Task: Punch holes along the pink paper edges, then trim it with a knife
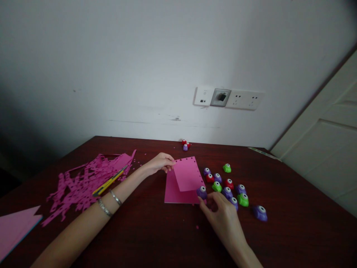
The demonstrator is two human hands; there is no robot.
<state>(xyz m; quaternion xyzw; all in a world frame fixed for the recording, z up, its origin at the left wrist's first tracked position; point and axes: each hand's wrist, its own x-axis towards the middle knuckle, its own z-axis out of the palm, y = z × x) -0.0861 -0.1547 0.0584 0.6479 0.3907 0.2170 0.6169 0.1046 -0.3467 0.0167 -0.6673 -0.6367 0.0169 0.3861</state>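
My left hand (161, 163) pinches the upper left corner of a pink paper sheet (187, 175), which has small holes punched along its top and right edges. Under it lies another pink sheet (170, 193), flat on the table. At the lower right corner of the punched sheet, my right hand (220, 208) has its fingers closed on a purple craft punch (202, 192). Just beyond that hand stand several more craft punches in purple, red and green, among them a green punch (216, 186) and a red punch (229, 183).
Pink punched paper strips (80, 182) are heaped on the left, with a yellow utility knife (110, 181) on them. Pink sheets (16, 227) lie at the near left edge. Three small punches (185, 146) stand near the wall. Sockets (242, 99) are on the wall above the dark table (156, 230).
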